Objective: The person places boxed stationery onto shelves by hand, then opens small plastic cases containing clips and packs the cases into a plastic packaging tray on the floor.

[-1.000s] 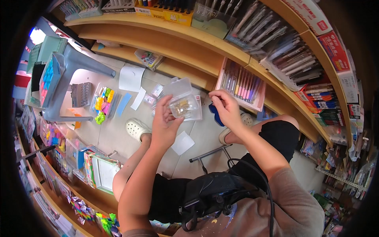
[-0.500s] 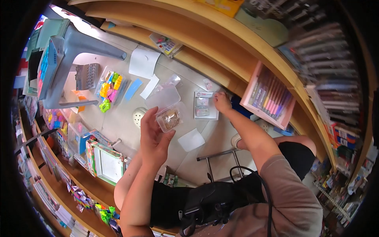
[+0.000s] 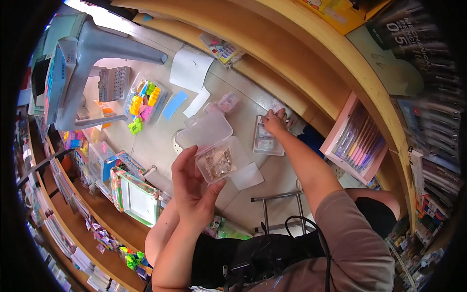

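In my left hand [image 3: 194, 187] is a small clear plastic box [image 3: 221, 163], gripped at its edges between thumb and fingers. Its lid [image 3: 206, 130] stands open, and small gold-coloured pieces lie inside. My right hand [image 3: 276, 121] reaches down to the floor, over the upper right corner of a white tray [image 3: 269, 150] that holds small clear packs. Its fingers are spread near a small clear packet [image 3: 278, 105]; whether they touch it is hard to tell. Another clear pinkish box [image 3: 228, 102] lies on the floor beyond the open lid.
A grey plastic stool [image 3: 116, 46] is at the upper left, by a tray of colourful clay-like shapes [image 3: 146, 100]. White paper [image 3: 190, 69] and a blue strip [image 3: 175, 104] lie on the floor. Wooden shelves [image 3: 292, 58] curve along the right, with a pink pen box [image 3: 355, 141].
The view has shifted. My left hand has brought the open box nearer to me. My right hand has moved from the tray's side to its upper corner, and its fingers have spread.
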`<move>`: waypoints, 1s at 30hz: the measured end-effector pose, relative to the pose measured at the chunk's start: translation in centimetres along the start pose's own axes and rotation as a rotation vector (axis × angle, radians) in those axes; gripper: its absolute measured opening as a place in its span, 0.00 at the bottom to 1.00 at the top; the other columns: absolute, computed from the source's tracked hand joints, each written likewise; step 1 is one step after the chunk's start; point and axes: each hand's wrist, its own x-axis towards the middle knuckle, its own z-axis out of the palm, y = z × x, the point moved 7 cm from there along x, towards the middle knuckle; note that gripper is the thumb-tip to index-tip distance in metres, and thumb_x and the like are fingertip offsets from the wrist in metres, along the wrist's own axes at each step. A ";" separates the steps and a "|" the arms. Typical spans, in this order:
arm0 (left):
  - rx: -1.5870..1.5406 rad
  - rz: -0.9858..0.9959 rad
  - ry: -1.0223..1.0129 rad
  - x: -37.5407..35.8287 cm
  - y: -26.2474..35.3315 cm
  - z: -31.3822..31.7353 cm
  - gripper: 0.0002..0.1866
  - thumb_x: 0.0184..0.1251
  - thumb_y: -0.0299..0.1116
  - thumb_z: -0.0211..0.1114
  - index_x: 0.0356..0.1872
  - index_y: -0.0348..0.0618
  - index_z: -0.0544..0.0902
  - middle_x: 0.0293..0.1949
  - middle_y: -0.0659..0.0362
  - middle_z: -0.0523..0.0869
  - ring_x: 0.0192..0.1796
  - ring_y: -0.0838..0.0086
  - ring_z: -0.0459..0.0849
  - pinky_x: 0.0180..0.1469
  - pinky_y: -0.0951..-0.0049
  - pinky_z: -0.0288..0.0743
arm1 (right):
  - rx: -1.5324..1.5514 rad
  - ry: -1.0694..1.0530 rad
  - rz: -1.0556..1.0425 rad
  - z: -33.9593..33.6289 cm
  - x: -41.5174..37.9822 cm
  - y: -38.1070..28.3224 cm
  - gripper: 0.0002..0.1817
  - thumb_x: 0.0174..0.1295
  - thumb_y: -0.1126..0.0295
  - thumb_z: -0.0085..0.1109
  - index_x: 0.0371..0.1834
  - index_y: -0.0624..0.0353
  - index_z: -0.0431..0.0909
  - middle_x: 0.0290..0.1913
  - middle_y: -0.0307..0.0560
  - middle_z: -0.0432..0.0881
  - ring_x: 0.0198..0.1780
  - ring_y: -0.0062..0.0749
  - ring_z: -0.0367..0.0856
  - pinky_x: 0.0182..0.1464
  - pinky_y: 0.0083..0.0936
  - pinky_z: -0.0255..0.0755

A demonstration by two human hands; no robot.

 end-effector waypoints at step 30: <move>0.206 0.185 -0.216 -0.4 4.1 6.7 0.35 0.55 0.12 0.60 0.65 0.39 0.58 0.58 0.52 0.71 0.56 0.70 0.76 0.53 0.74 0.71 | 1.176 -0.084 -0.662 -18.5 -26.2 -2.5 0.17 0.60 0.86 0.52 0.50 0.63 0.63 0.41 0.46 0.78 0.35 0.21 0.80 0.36 0.15 0.74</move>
